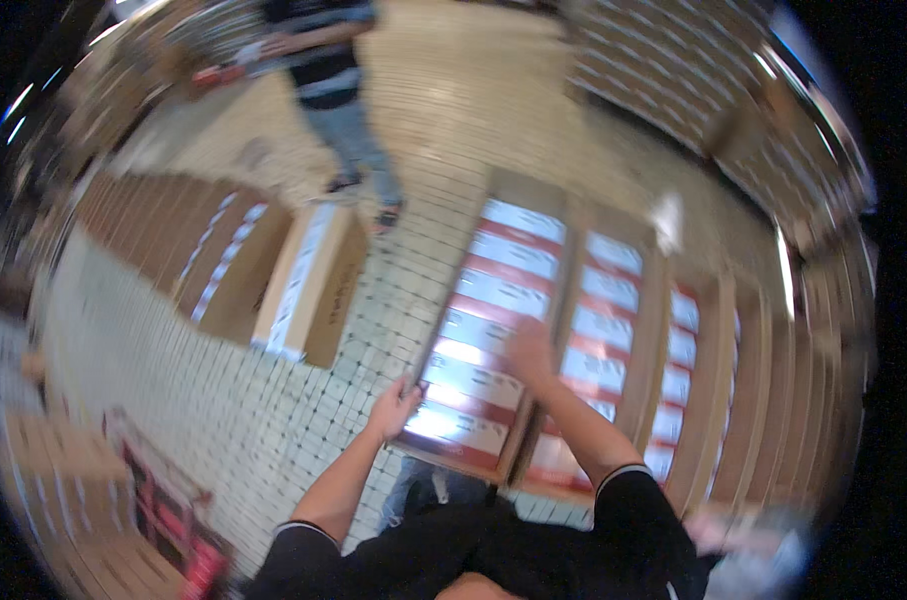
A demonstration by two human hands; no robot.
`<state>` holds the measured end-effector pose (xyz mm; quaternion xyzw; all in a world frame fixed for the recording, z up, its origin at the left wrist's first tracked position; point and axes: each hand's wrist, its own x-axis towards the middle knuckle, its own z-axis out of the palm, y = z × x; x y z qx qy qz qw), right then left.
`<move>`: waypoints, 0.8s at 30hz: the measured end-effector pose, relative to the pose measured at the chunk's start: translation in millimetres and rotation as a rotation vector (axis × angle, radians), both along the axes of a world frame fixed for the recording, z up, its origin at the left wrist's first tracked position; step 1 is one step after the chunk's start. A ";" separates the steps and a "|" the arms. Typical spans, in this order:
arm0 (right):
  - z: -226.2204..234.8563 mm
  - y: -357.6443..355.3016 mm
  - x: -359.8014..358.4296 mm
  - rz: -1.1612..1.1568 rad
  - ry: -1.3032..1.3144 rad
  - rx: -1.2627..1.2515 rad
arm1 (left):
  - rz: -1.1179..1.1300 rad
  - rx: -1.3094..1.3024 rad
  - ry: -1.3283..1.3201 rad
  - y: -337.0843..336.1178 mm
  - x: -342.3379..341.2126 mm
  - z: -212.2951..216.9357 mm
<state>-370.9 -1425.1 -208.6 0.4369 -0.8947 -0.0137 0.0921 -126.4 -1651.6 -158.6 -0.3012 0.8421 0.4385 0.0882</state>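
Note:
An open cardboard carton (526, 185) stands in front of me, filled with a row of red-and-white boxes (508, 290). At the carton's near left edge is my left hand (391, 410), its fingers closed around the side wall. My right hand (529, 350) is over the boxes by the right wall of the same carton. Motion smears its fingers, so whether it holds anything is unclear. Immediately to the right, a second open carton (645, 235) has similar red-and-white boxes inside.
More open cartons (708, 290) continue in a row to the right. Brown cartons (238, 265) line up on the tiled floor (263, 410) at left. A person (328, 70) in a striped shirt stands beyond them. Stacked cartons (663, 70) fill the far right; a red cart (168, 520) stands lower left.

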 end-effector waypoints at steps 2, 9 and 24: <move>3.7 -3.0 -47.2 -0.279 0.069 -0.007 | 0.011 0.116 -0.085 0.8 65.6 -12.2; 48.1 13.6 -102.3 -0.451 -0.107 0.177 | 0.663 0.106 -0.453 82.8 306.3 -100.4; 104.6 -34.7 132.9 -0.056 -0.071 -0.003 | 1.077 0.385 -0.024 164.7 425.9 -112.4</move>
